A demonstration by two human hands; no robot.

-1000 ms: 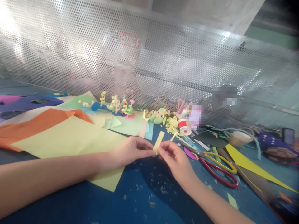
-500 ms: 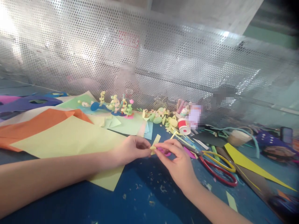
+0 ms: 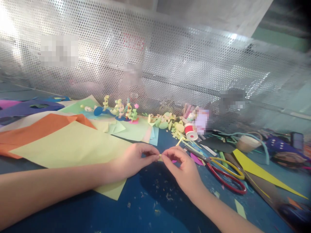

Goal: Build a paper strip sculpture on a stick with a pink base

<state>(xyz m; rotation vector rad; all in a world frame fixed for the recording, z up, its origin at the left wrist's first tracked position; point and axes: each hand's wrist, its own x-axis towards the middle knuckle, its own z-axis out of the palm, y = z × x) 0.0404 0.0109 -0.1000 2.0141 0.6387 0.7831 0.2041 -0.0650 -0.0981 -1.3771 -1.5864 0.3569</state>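
Observation:
Between my fingertips shows a small bit of a pale yellow paper strip; the rest of it is hidden by my fingers. My left hand pinches its left end with thumb and forefinger. My right hand pinches the other end, the fingertips nearly meeting. Behind my right fingers peeks a piece of magenta paper. Just right of that hand lie scissors with one red and one yellow handle. Under my left forearm rests a large pale yellow sheet.
Small paper spiral figures stand at the back, beside a heap of yellow-green paper cutouts. A red and white roll sits near them. Orange paper lies left, a bright yellow paper piece right. A perforated metal screen borders the table.
The strip's upright free end no longer shows; only a small bit remains visible between my fingertips. My hands have drawn closer together. The pale yellow sheet has shifted slightly left.

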